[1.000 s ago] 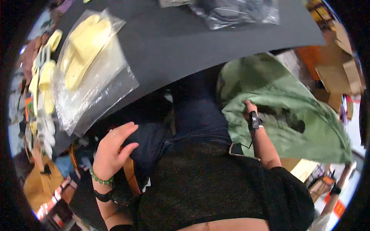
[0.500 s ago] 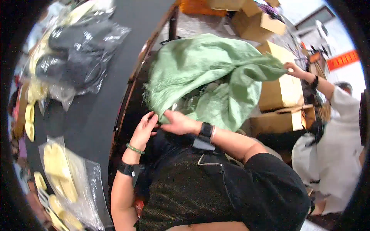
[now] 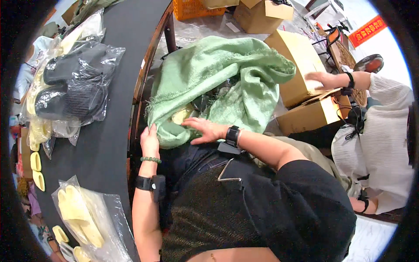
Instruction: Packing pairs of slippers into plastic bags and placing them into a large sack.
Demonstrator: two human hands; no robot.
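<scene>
A large green woven sack [image 3: 205, 61] with frayed edges lies in front of me, its mouth partly spread. Inside it, something pale yellow in clear plastic [image 3: 181, 115] shows, along with dark items I cannot make out. My left hand [image 3: 150, 139] is closed on the sack's near left edge. Over the near rim of the mouth, my right hand [image 3: 208, 131] is open, fingers stretched toward the bagged yellow item; whether it touches the cloth is unclear. A co-worker's hand [image 3: 321, 80], slightly blurred, is just right of the sack, apart from it.
To the left runs a dark table [image 3: 111, 144] carrying bagged black slippers [image 3: 74, 83] and bagged pale yellow slippers [image 3: 80, 214]. Cardboard boxes [image 3: 299, 65] stand beyond the sack on the right. An orange crate [image 3: 196, 9] is at the back. A person in white [image 3: 375, 139] is at right.
The co-worker's hand has let go of the sack's far right corner, which has dropped back. My right hand has opened away from the rim, and the yellow item inside has come into view.
</scene>
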